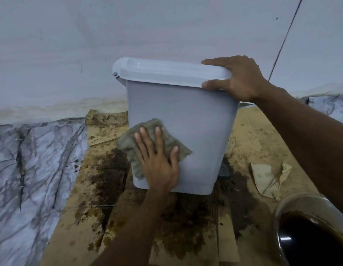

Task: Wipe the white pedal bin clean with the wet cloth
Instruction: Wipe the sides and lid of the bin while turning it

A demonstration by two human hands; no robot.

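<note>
Here the left hand [159,166] lies flat, fingers straight and spread, pressing the cloth [128,141] against the near side of the bin [195,121], low and toward its left edge. It clasps nothing. An open palm spreads the pressure and keeps a wide patch of wet cloth on the plastic, which suits wiping better than a bunched fist would.

The right hand [241,79] grasps the near right corner of the lid [166,72], fingers curled over the top and thumb under the rim. I judge this a bracing hold: a light bin would slide or tip back under the push of the other hand.

The bin stands upright, lid down, on stained cardboard [253,135] close to the wall [90,45]. The cardboard is there, most likely, to catch drips, and dark wet patches spread round the bin's base. A grey part low on the bin's right side [225,168] may be the pedal, though too little of it shows to be sure.

At the lower right, near the right arm, sits a bowl [278,214] of dark water, probably kept close for rinsing the cloth.
</note>
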